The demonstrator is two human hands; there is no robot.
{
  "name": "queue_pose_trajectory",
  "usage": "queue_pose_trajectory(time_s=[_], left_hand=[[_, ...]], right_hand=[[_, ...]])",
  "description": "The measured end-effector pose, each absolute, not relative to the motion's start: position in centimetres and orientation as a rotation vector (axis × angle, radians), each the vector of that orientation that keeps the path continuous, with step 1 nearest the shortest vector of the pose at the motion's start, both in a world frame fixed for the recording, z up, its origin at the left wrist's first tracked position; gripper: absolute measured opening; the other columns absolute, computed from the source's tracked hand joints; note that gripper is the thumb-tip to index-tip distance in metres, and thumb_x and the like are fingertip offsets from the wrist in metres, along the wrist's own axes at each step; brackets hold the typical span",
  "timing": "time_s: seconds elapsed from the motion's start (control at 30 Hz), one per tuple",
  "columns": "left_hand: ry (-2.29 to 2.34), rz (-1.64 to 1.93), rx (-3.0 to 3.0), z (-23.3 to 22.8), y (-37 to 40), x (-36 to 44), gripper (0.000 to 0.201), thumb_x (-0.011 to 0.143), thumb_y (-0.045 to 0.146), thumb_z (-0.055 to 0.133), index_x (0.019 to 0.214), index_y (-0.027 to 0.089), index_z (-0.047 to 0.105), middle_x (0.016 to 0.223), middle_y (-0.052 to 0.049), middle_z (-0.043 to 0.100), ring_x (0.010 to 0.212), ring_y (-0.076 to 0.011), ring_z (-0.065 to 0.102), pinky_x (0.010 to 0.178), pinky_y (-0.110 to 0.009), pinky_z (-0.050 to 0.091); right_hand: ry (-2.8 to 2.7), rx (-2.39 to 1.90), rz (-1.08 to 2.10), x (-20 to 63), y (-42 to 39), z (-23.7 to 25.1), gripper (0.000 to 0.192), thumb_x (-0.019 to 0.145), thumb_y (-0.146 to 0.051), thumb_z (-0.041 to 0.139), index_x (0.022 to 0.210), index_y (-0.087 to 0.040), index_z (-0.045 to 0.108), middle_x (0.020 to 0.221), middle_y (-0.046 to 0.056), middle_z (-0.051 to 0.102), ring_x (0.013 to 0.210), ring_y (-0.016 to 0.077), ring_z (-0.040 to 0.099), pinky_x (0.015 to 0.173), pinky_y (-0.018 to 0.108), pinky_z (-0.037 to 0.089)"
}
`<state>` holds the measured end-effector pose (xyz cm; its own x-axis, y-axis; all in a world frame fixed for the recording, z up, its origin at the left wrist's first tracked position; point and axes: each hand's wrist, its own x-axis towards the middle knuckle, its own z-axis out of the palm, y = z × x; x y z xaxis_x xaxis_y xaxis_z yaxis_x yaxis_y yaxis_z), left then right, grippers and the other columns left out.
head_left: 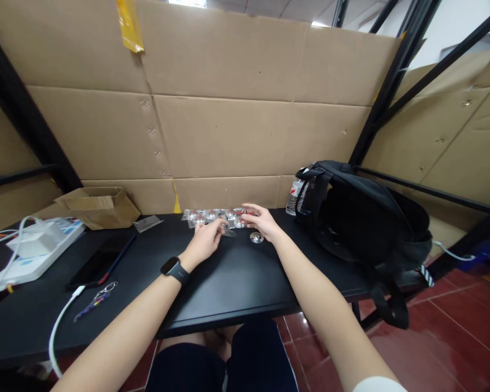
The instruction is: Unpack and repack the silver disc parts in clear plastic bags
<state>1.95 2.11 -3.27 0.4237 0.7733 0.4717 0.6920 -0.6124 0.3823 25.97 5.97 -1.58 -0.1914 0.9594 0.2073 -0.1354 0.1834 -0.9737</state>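
Several small clear packets with shiny metal discs and red marks lie in a row at the back of the black table, against the cardboard. My left hand, with a dark watch on its wrist, is closed, fingertips pinching a clear plastic bag in front of the row. At the right end of the row, my right hand has its thumb and fingers apart over the packets; whether it touches one is unclear. Just below that hand a round shiny metal disc lies loose on the table.
A black backpack fills the table's right side, with a water bottle behind it. On the left are an open cardboard box, a white power strip, a phone, a pen, a keychain and a flat clear bag.
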Motion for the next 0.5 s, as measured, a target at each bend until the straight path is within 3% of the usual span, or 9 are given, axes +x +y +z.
queue_pose_trajectory(time_s=[0.17,0.33,0.5], left_hand=[[1.254,0.646,2.563,-4.3,1.4,2.8,0.050,0.088,0.036,0.062,0.137,0.028,0.052,0.110,-0.006,0.076,0.104,-0.0270,0.069,0.106,-0.044,0.033],[1.224,0.653,2.448,-4.1,1.7,2.1,0.047,0.087,0.044,0.062,0.130,0.027,0.064,0.117,-0.006,0.076,0.111,-0.0276,0.069,0.101,-0.036,0.044],[1.177,0.620,2.329,-4.1,2.0,1.9,0.050,0.089,0.043,0.057,0.136,0.027,0.061,0.106,0.000,0.078,0.093,-0.0219,0.072,0.094,-0.030,0.049]], right_hand=[[-1.568,-0.968,1.023,26.4,6.5,-1.8,0.054,0.072,-0.031,0.081,0.124,-0.023,0.068,0.107,0.006,0.074,0.071,0.0121,0.066,0.061,0.023,0.053],[-1.912,-1.040,0.683,26.7,6.6,-2.1,0.064,0.066,-0.027,0.084,0.128,-0.022,0.066,0.097,0.003,0.073,0.068,0.0109,0.062,0.073,0.027,0.053],[-2.087,-1.077,0.511,26.8,6.3,-1.8,0.058,0.069,-0.027,0.081,0.125,-0.024,0.067,0.091,0.000,0.072,0.066,0.0115,0.061,0.073,0.026,0.050]])
